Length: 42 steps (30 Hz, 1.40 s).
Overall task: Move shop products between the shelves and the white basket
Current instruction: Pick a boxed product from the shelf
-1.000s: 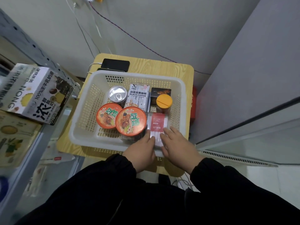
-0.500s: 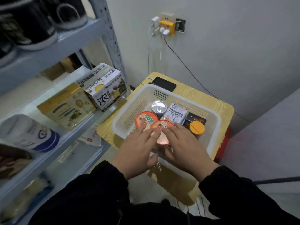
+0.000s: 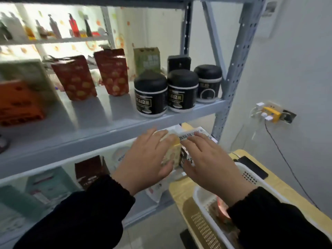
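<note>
- Black jars [image 3: 150,95]: three, in a row on the grey shelf [image 3: 89,126], with two red pouches [image 3: 74,78] beside them.
- Lower shelf: one yellow box [image 3: 172,152] and one white box [image 3: 187,136] with black print, side by side.
- Left hand [image 3: 143,160] lies spread on the yellow box and right hand [image 3: 206,159] on the white box, fingers straight, unclenched.
- White basket [image 3: 249,174]: one, perforated, on the wooden table [image 3: 179,189].

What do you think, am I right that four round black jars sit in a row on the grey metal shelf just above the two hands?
Not quite. The head view shows three round black jars, not four. They do sit in a row on the grey metal shelf, just above the left hand and the right hand.
</note>
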### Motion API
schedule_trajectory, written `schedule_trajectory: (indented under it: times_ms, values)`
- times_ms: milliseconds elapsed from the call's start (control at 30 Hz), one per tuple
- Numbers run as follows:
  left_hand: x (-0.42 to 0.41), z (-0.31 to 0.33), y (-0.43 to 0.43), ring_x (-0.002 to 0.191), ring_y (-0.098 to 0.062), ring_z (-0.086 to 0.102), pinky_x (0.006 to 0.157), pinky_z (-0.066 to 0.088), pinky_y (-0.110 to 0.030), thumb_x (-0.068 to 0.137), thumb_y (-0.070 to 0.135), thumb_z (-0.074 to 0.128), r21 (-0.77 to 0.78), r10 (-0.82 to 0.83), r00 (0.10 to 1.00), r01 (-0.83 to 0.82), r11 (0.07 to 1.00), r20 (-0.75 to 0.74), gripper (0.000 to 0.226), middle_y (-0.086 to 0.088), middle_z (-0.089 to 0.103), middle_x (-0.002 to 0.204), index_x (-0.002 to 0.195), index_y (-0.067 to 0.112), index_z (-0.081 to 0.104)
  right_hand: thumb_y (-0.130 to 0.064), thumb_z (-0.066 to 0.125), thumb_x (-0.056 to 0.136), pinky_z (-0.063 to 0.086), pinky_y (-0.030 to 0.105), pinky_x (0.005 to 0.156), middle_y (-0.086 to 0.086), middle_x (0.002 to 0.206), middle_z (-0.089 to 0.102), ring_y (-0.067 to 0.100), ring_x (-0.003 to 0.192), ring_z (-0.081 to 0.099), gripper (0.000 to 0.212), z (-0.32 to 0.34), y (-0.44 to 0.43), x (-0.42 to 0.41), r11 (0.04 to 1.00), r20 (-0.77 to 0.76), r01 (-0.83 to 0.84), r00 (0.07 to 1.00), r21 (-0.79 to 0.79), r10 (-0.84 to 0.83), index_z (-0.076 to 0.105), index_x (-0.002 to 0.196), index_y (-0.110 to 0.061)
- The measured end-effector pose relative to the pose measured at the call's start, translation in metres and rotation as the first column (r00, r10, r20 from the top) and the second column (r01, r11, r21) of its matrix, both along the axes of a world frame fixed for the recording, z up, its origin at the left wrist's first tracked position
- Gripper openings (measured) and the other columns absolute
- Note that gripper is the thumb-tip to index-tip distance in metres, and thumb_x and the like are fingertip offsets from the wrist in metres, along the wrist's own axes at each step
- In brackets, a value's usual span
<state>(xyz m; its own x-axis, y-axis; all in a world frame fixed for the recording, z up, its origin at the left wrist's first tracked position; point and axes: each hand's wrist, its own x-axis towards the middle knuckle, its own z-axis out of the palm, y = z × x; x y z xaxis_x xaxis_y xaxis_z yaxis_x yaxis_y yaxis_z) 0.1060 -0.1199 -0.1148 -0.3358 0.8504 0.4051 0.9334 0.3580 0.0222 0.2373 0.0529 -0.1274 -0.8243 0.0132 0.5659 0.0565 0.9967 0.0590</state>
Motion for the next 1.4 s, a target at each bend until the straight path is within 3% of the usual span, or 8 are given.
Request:
schedule_trajectory:
  times_ms: [133,300,533,767,967,1167,1267,1400]
  values:
    - [-0.050,0.037,-0.029,0.133,-0.036,0.051,0.112,0.044,-0.050,0.087,0.046,0.052,0.070,0.051,0.996,-0.045,0.997,-0.078,0.063,-0.011,0.059,0.137,0.140,0.011,0.056,-0.024,0.059,0.085,0.037,0.036,0.114,0.013,0.114,0.068,0.033,0.113,0.063,0.043,0.042,-0.019,-0.058,0.997,-0.044,-0.051,0.998,0.065,0.054,0.067,0.122,-0.004]
    - [-0.106,0.072,-0.046,0.131,-0.033,0.052,0.113,0.043,-0.048,0.089,0.044,0.051,0.117,0.052,0.993,-0.039,0.992,-0.107,0.064,-0.011,0.059,0.137,0.143,0.010,0.055,-0.021,0.075,0.081,0.046,0.039,0.110,0.012,0.117,0.069,0.032,0.117,0.062,0.046,0.083,-0.027,-0.113,0.993,-0.107,-0.026,0.993,0.119,0.039,0.066,0.124,-0.005]
    - [-0.153,0.104,-0.030,0.138,-0.029,0.042,0.111,0.043,-0.051,0.088,0.055,0.038,0.059,0.072,0.994,-0.068,0.996,-0.081,0.072,-0.008,0.050,0.145,0.150,0.019,0.043,-0.024,0.069,0.088,0.053,0.041,0.099,0.008,0.120,0.067,0.028,0.117,0.061,0.041,0.128,-0.009,-0.152,0.997,-0.128,0.036,0.991,0.067,-0.027,0.065,0.127,-0.010]
    - [-0.179,0.134,0.022,0.143,-0.019,0.030,0.115,0.027,-0.034,0.101,0.053,0.045,0.061,0.019,0.998,-0.023,0.998,0.056,0.061,0.001,0.037,0.156,0.155,0.027,0.032,-0.031,0.057,0.099,0.036,0.022,0.090,-0.001,0.130,0.062,0.018,0.122,0.054,0.038,0.165,0.039,-0.184,0.990,0.015,0.121,0.993,-0.073,-0.120,0.058,0.136,-0.022]
    - [-0.202,0.150,0.072,0.125,-0.017,0.052,0.095,0.041,-0.032,0.098,0.064,0.041,-0.072,-0.029,0.997,0.034,0.997,0.072,0.057,0.005,0.057,0.139,0.143,0.030,0.048,-0.030,0.059,0.096,0.046,0.034,0.083,-0.002,0.115,0.061,0.020,0.103,0.058,0.034,0.193,0.107,-0.227,0.982,0.153,0.143,0.980,-0.124,-0.124,0.057,0.128,-0.023]
    - [-0.208,0.158,0.096,0.091,-0.008,0.059,0.083,0.052,-0.039,0.086,0.071,0.033,-0.179,-0.072,0.990,0.093,0.979,0.123,0.053,0.012,0.063,0.103,0.109,0.033,0.061,-0.031,0.067,0.093,0.040,0.031,0.087,0.009,0.140,0.056,0.020,0.110,0.055,0.058,0.204,0.182,-0.288,0.964,0.392,0.256,0.896,-0.071,-0.210,0.047,0.144,-0.017]
    - [-0.210,0.153,0.097,0.092,-0.007,0.059,0.084,0.051,-0.039,0.086,0.068,0.033,-0.147,-0.106,0.980,0.132,0.980,0.171,0.053,0.012,0.062,0.102,0.110,0.031,0.062,-0.029,0.074,0.090,0.040,0.029,0.091,0.008,0.145,0.055,0.025,0.122,0.056,0.067,0.200,0.203,-0.309,0.962,0.467,0.270,0.857,-0.044,-0.219,0.044,0.148,-0.016]
    - [-0.214,0.151,0.097,0.098,-0.003,0.055,0.088,0.050,-0.035,0.091,0.064,0.038,-0.129,-0.121,0.970,0.150,0.980,0.210,0.044,0.015,0.060,0.107,0.116,0.036,0.060,-0.036,0.076,0.090,0.045,0.032,0.095,0.004,0.134,0.063,0.022,0.116,0.059,0.063,0.196,0.216,-0.333,0.965,0.539,0.263,0.815,-0.016,-0.213,0.049,0.143,-0.015]
